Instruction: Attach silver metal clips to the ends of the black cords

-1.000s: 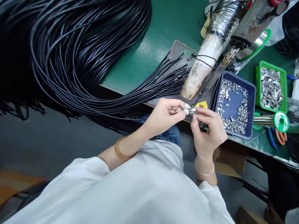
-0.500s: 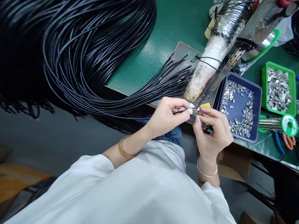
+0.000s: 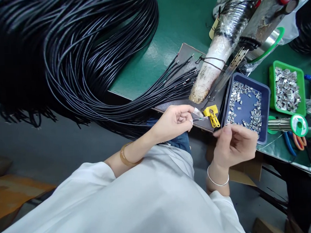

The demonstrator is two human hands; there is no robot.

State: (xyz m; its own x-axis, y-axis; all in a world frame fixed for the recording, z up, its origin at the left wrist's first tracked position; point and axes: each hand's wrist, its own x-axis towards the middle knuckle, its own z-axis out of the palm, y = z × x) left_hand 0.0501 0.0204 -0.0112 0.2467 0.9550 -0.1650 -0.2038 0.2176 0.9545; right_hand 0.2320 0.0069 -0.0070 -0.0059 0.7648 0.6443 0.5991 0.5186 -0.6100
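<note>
My left hand (image 3: 175, 120) is closed around the end of a thin black cable, with whitish coverings on its fingertips. From its pinch stick out fine coloured wires and a small silver metal connector (image 3: 204, 118). A yellow clip-like holder (image 3: 212, 115) sits on the dark board (image 3: 180, 105) just beyond the connector's tip. My right hand (image 3: 234, 144) is apart from the cable, in front of the blue tray (image 3: 266, 115). Its fingers are bent and partly smeared by motion, so whether they hold anything cannot be made out.
Small silver metal parts lie in the blue tray and a green tray (image 3: 302, 89). A bundle of black cables (image 3: 114, 106) covers the left. Overhead slant a plastic-wrapped hose (image 3: 207, 73) and a perforated metal tool (image 3: 238, 59). A green-ended spool (image 3: 298, 124) and pliers handles (image 3: 298, 140) lie right.
My right hand has come away from the connector and moved right and toward me. My left hand keeps its pinch on the cable. The yellow holder now shows more fully.
</note>
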